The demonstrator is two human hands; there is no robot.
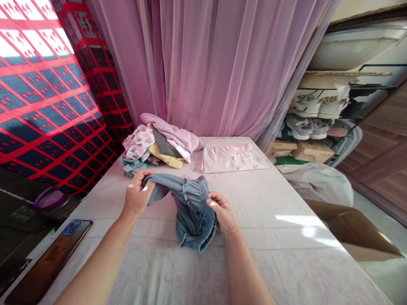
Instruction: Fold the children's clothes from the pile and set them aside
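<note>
A small grey-blue garment (190, 207) with a ruffled, gathered edge hangs bunched between my two hands over the table (286, 254). My left hand (137, 194) pinches its upper left corner, fingers closed on the cloth. My right hand (222, 214) grips the garment's right side, fingers curled into the fabric. Behind them lies a pile of small clothes (159, 146) in lilac, yellow, grey and printed white. A folded pale pink garment (232, 157) lies flat to the right of the pile.
A phone (47, 264) lies at the table's front left edge. Pink curtains (222, 63) hang behind the table. A red patterned cloth (47, 106) covers the left. At right are a cardboard box (359, 231), a white bag (318, 182) and shelves with shoes (314, 118).
</note>
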